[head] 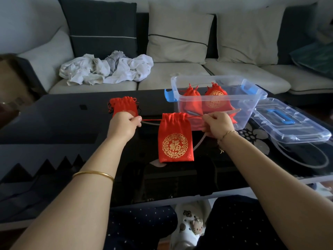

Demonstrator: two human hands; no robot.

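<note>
Left hand (124, 123) and right hand (217, 123), apart, pinch the drawstring (151, 120) of the pouch (174, 139) near the bin (243, 116).

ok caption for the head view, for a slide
Left hand and right hand pinch the drawstrings of a red pouch beside a clear bin

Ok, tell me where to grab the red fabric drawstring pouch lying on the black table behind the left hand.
Probably pinch the red fabric drawstring pouch at its gathered neck, coming from above. It lies flat on the black glossy table, neck pointing away, and the left hand hides its near end, so the bunched top is the open part to reach.
</note>
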